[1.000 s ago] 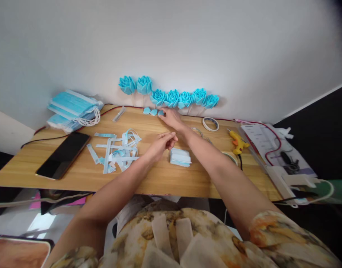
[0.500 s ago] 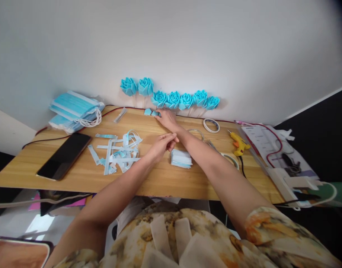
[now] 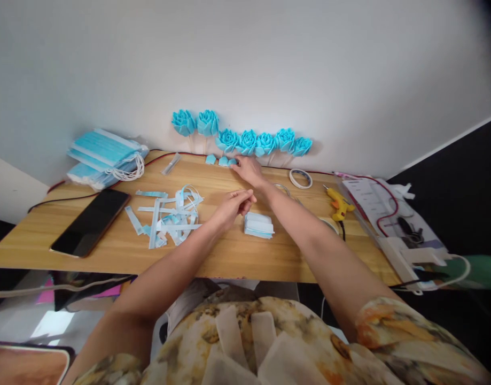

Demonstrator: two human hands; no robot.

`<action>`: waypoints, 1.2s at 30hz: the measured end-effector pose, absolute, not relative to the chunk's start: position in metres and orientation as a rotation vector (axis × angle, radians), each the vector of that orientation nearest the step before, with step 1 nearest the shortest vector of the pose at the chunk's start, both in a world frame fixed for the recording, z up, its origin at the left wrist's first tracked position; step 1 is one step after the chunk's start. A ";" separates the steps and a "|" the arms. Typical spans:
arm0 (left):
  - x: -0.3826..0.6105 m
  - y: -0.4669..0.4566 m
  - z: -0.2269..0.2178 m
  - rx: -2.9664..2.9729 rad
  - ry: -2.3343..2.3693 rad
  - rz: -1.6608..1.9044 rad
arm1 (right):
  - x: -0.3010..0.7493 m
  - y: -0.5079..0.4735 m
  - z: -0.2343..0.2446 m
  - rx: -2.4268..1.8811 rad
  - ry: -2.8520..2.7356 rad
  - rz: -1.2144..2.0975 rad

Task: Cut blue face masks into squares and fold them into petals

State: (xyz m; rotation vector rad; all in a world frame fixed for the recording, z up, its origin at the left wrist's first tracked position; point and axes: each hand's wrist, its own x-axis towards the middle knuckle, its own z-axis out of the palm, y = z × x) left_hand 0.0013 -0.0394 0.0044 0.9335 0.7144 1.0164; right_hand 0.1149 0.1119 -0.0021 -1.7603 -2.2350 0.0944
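My right hand [image 3: 250,170] reaches to the back of the wooden table [image 3: 109,251], its fingertips on the rightmost of three small blue folded pieces [image 3: 221,160] below a row of blue fabric roses [image 3: 245,140] leaning on the wall. My left hand [image 3: 234,206] hovers mid-table with fingers curled together; what they hold, if anything, is too small to make out. A small stack of cut blue-white squares [image 3: 259,225] lies just right of it. A pile of cut mask strips [image 3: 171,216] lies to its left.
A stack of blue face masks [image 3: 104,158] and a black phone [image 3: 91,222] lie at the left. Rolls of tape [image 3: 301,178], a yellow glue gun [image 3: 338,203], papers and cables [image 3: 385,208] crowd the right side.
My right hand slid left along the row of small blue pieces, then back right to the end piece. My left hand stayed put.
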 end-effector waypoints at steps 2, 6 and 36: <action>0.002 -0.040 0.004 0.930 0.710 1.012 | 0.115 0.112 -0.003 -1.772 -2.238 0.102; 0.002 -0.041 0.005 0.932 0.714 1.011 | 0.112 0.114 -0.005 -1.761 -2.245 0.118; -0.002 -0.045 0.012 0.997 0.847 1.016 | 0.386 -0.180 0.016 -1.787 -1.002 0.038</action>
